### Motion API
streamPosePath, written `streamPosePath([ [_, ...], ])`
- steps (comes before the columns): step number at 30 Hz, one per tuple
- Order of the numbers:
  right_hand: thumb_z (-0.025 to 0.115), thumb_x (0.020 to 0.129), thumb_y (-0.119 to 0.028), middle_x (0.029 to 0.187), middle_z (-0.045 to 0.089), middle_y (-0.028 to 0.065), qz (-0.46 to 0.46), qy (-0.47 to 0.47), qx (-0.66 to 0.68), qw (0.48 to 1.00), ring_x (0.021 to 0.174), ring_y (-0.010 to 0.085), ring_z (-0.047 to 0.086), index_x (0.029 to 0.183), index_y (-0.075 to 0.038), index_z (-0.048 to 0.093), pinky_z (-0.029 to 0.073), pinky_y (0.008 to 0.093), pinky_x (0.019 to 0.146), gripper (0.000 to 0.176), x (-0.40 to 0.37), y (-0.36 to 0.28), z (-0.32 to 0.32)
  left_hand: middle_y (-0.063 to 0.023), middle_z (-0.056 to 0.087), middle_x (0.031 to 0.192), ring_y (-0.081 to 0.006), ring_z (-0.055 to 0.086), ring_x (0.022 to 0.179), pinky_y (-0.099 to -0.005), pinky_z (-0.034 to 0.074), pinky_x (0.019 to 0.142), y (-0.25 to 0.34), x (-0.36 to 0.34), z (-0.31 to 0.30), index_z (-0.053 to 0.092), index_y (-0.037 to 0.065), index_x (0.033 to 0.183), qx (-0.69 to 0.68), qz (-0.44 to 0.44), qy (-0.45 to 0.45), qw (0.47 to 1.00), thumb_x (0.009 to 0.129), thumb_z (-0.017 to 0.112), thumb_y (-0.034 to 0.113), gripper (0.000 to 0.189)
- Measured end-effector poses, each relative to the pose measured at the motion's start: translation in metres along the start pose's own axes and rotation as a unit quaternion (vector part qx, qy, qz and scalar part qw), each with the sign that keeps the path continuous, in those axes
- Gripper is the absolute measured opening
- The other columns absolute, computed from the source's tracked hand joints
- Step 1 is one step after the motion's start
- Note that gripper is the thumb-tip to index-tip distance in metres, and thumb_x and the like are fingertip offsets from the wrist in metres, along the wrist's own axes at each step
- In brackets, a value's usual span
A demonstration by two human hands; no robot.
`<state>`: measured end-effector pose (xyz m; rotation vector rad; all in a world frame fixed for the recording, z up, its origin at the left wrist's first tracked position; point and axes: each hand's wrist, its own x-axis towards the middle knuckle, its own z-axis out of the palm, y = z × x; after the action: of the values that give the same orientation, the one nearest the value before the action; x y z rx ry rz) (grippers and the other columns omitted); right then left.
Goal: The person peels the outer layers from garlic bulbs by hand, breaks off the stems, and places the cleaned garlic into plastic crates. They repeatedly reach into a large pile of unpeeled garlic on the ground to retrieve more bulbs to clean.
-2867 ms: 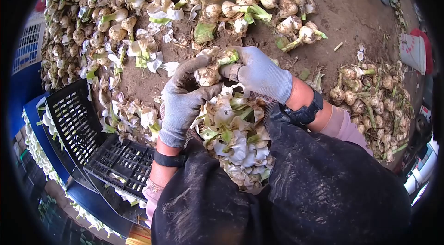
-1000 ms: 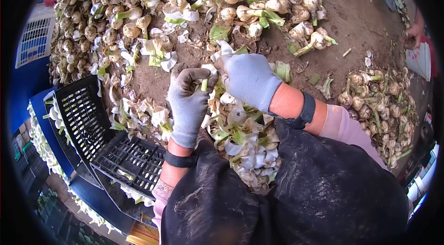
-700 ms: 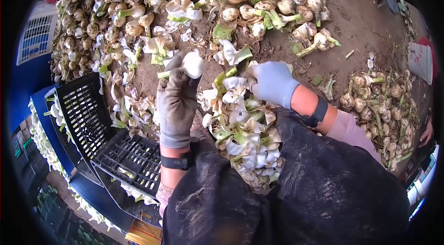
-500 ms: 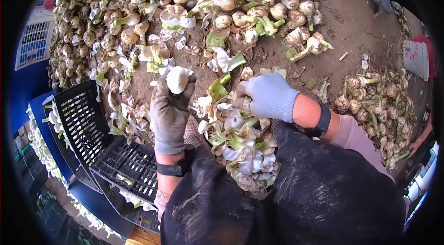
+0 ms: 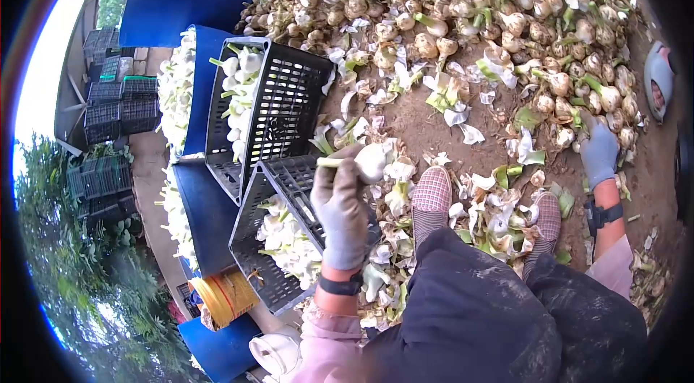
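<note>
My left hand (image 5: 338, 209), in a grey dirt-stained glove, is closed on a cleaned white garlic bulb (image 5: 372, 163). The bulb's pale green cut stem (image 5: 330, 162) sticks out on the left side of the fingers. Just below and left of this hand is a black slatted crate (image 5: 249, 238) with trimmed garlic (image 5: 289, 238) in it. Stretched out to the right, my gloved right hand (image 5: 600, 153) is at the edge of a heap of unpeeled, soil-marked garlic (image 5: 549, 22). Its fingers look apart, reaching among the bulbs, with the tips partly hidden.
A second black crate (image 5: 289, 108) stands upright, holding white bulbs. Blue containers (image 5: 217, 217) with more garlic are at the left, near a yellow bucket (image 5: 228, 296). Peeled skins (image 5: 499, 217) lie around my checked shoes (image 5: 432, 191). Another person's foot (image 5: 658, 87) is at far right.
The view has swung left. My left hand has carried the white garlic bulb over beside the crates. My right hand has left the skins near my lap and reached out to the heap.
</note>
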<state>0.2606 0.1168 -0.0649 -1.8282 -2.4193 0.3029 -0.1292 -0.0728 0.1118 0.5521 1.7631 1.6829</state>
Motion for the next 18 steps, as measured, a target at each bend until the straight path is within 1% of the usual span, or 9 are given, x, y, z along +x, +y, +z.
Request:
streamPosePath([
  [2,0.058,0.079,-0.007,0.101,0.063,0.0183,0.079,0.031,0.033,0.996,0.09,0.0324,0.061,0.119,-0.014,0.061,0.049,0.0398,0.08,0.041,0.006,-0.001,-0.006,-0.0137,0.065,0.101,-0.019,0.065,0.087,-0.0302,0.055,0.076,0.026,-0.007,-0.056,0.055,-0.003,0.113,0.145,0.115,0.07,0.98,0.097,0.052,0.013,0.023],
  [5,0.054,0.091,-0.013,0.097,0.065,0.012,0.09,0.021,0.291,0.952,0.087,0.0222,0.063,0.113,-0.004,0.062,0.049,0.0301,0.077,0.025,0.009,0.026,0.003,-0.011,0.059,0.114,-0.0154,0.06,0.096,-0.0254,0.049,0.083,0.058,-0.014,-0.152,0.056,-0.002,0.114,0.286,0.152,0.22,0.92,0.091,0.055,0.002,0.023],
  [8,0.049,0.098,-0.015,0.084,0.065,0.0038,0.158,-0.096,0.6,0.779,0.073,0.0076,0.059,0.107,-0.001,0.062,0.047,0.0223,0.061,0.022,-0.001,0.018,-0.015,-0.0135,0.05,0.129,-0.0204,0.048,0.12,-0.0318,0.039,0.1,0.077,-0.024,-0.131,0.046,-0.004,0.128,0.505,0.22,0.279,0.786,0.086,0.058,-0.004,0.043],
  [10,0.054,0.096,-0.018,0.083,0.066,0.0031,0.068,-0.025,0.526,0.847,0.07,0.0108,0.061,0.106,0.001,0.062,0.048,0.0234,0.063,0.023,-0.014,-0.052,-0.062,-0.0145,0.046,0.135,-0.0225,0.043,0.127,-0.0355,0.037,0.104,0.057,-0.018,-0.086,0.039,-0.005,0.135,0.3,0.205,0.119,0.924,0.086,0.065,0.002,0.057],
  [11,0.054,0.096,-0.018,0.087,0.066,0.0042,0.089,-0.105,0.568,0.812,0.077,0.0108,0.061,0.105,0.002,0.062,0.048,0.0227,0.068,0.024,-0.02,-0.069,-0.082,-0.0143,0.045,0.136,-0.023,0.043,0.127,-0.0368,0.038,0.103,0.047,-0.018,-0.041,0.039,-0.003,0.136,0.213,0.126,0.015,0.969,0.084,0.068,0.004,0.061],
  [12,0.053,0.096,-0.014,0.092,0.066,0.0053,0.052,-0.053,0.55,0.832,0.085,0.0106,0.061,0.109,0.004,0.061,0.048,0.0221,0.073,0.024,-0.027,-0.089,-0.09,-0.0141,0.045,0.136,-0.0235,0.042,0.128,-0.0381,0.04,0.102,0.034,-0.018,0.004,0.039,-0.001,0.138,0.127,0.056,-0.082,0.987,0.082,0.071,0.007,0.065],
  [13,0.052,0.096,-0.011,0.097,0.065,0.0052,0.076,-0.144,0.652,0.741,0.09,0.0103,0.06,0.114,0.005,0.058,0.048,0.0217,0.078,0.024,-0.027,-0.1,-0.101,-0.0136,0.047,0.135,-0.0241,0.044,0.126,-0.0387,0.041,0.101,0.015,-0.014,0.039,0.039,0.002,0.138,0.174,0.096,-0.19,0.961,0.08,0.072,0.007,0.067],
  [15,0.047,0.098,-0.011,0.094,0.064,0.0019,0.066,-0.138,0.709,0.689,0.08,0.0072,0.057,0.115,0.001,0.058,0.047,0.0217,0.07,0.023,-0.028,-0.119,-0.087,-0.0127,0.051,0.13,-0.0245,0.049,0.122,-0.0373,0.043,0.099,-0.014,-0.011,0.094,0.041,0.006,0.137,0.2,0.13,-0.339,0.91,0.077,0.075,0.009,0.069],
  [18,0.047,0.098,-0.009,0.092,0.064,0.002,-0.073,-0.104,0.626,0.769,0.081,0.0074,0.057,0.117,0.001,0.057,0.048,0.0226,0.071,0.024,-0.031,-0.125,-0.078,-0.0101,0.056,0.122,-0.0207,0.055,0.112,-0.031,0.044,0.096,-0.057,-0.005,0.126,0.048,0.004,0.131,0.114,0.041,-0.424,0.898,0.076,0.076,0.007,0.061],
])
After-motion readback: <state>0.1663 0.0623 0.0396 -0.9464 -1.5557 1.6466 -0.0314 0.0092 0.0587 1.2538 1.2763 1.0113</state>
